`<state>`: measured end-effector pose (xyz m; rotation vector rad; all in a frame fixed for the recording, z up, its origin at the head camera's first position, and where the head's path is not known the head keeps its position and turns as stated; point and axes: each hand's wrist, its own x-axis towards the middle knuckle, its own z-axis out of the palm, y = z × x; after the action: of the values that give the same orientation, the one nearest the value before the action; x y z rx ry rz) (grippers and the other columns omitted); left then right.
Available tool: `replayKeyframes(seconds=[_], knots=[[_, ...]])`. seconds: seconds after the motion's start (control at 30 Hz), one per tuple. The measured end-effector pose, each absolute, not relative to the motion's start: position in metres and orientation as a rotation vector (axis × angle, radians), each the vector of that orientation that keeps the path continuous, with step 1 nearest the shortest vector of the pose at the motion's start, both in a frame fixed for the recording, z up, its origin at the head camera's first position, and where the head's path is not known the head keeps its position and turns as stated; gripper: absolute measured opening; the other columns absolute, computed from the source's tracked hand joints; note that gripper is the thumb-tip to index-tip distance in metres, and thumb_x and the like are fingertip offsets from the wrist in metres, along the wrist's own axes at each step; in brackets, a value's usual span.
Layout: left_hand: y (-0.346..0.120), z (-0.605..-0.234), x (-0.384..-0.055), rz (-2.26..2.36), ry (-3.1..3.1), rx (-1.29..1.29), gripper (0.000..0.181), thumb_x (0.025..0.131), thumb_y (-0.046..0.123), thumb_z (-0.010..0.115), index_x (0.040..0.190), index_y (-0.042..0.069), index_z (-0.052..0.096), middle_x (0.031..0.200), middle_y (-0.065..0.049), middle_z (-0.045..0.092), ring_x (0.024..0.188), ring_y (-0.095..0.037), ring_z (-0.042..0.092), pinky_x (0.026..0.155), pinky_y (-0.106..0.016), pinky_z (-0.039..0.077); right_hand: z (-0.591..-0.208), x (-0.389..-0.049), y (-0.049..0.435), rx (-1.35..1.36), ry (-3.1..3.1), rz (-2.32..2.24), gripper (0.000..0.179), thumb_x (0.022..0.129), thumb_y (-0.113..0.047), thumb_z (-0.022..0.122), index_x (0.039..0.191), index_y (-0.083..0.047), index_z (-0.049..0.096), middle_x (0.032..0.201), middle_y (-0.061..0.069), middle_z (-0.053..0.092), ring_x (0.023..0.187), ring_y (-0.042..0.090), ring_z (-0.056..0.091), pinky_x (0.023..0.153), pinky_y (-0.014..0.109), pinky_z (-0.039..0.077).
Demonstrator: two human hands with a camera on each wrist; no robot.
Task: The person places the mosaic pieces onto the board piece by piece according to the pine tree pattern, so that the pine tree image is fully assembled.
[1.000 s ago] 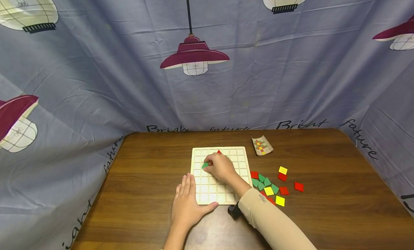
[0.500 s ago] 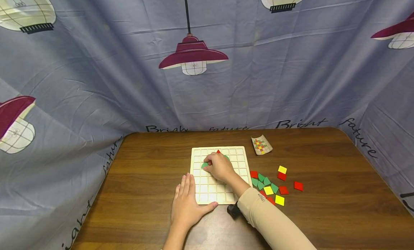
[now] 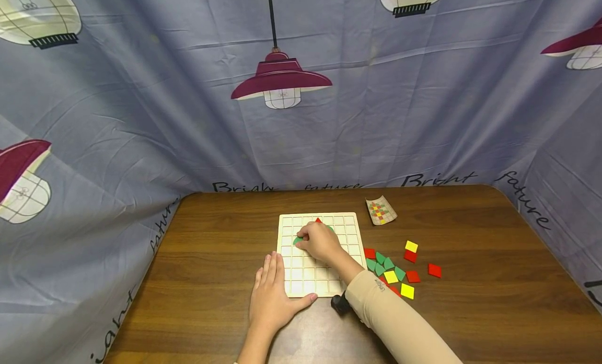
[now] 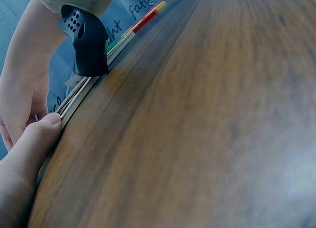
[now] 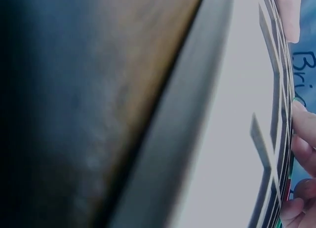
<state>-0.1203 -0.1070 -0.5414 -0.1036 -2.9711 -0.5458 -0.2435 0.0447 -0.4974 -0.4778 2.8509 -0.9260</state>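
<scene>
Between the right hand's [image 3: 321, 242] thumb and bent finger, at its left side, a green tile [image 3: 298, 240] is pinched over the gridded board [image 3: 296, 287]. Nearer the wearer, the left hand [image 3: 270, 298] lies straight-fingered beside the board, thumb spread along the near edge. Loose tiles [image 3: 391, 277] lie right of the right hand, a pattern card [image 3: 381, 211] beyond.

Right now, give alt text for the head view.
A right hand pinches a green tile at a pale gridded board, the left hand at its near left corner. Red, green and yellow tiles and a card lie to the right.
</scene>
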Motion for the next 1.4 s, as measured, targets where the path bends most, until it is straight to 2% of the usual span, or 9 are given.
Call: replayKeyframes(seconds=[0.3,0.47,0.7,1.13,1.4], knots=[[-0.107,-0.542,-0.119,-0.554,-3.000,-0.082,0.133,0.065,0.096,0.047,0.158,0.005,0.021,0.166,-0.009,0.019,0.155,-0.023,0.015,0.126,-0.045,0.018,-0.497,-0.243,0.044,-0.453,2.835,-0.925,0.020,0.083,-0.023,0.080,0.100,-0.013,0.077,0.088,-0.006,0.068,0.072,0.007,0.055,0.067,0.022,0.048],[-0.105,-0.541,-0.120,-0.563,-2.981,-0.097,0.131,0.066,0.094,0.051,0.157,0.004,0.023,0.166,-0.010,0.021,0.155,-0.025,0.017,0.125,-0.047,0.021,-0.494,-0.242,0.044,-0.473,2.858,-0.913,0.018,0.085,-0.021,0.078,0.101,-0.012,0.078,0.094,-0.002,0.071,0.073,0.008,0.058,0.067,0.024,0.050],[-0.105,-0.538,-0.123,-0.535,-2.991,-0.091,0.132,0.066,0.094,0.050,0.158,0.004,0.021,0.166,-0.009,0.019,0.155,-0.023,0.015,0.126,-0.045,0.019,-0.490,-0.243,0.046,-0.481,2.852,-0.911,0.018,0.089,-0.018,0.074,0.105,-0.011,0.078,0.108,0.003,0.074,0.087,0.014,0.067,0.074,0.028,0.055],[-0.105,-0.539,-0.122,-0.533,-2.989,-0.100,0.133,0.065,0.095,0.050,0.157,0.003,0.024,0.166,-0.010,0.021,0.155,-0.025,0.016,0.125,-0.046,0.020,-0.487,-0.240,0.047,-0.495,2.861,-0.896,0.015,0.086,-0.016,0.077,0.100,-0.010,0.078,0.094,0.000,0.072,0.071,0.008,0.057,0.064,0.023,0.049],[-0.106,-0.540,-0.120,-0.535,-2.967,-0.107,0.132,0.065,0.094,0.051,0.156,0.002,0.026,0.165,-0.012,0.024,0.154,-0.026,0.019,0.125,-0.047,0.022,-0.477,-0.232,0.058,-0.550,2.865,-0.875,0.017,0.086,-0.018,0.077,0.102,-0.012,0.078,0.094,-0.002,0.072,0.076,0.010,0.061,0.068,0.028,0.053]])
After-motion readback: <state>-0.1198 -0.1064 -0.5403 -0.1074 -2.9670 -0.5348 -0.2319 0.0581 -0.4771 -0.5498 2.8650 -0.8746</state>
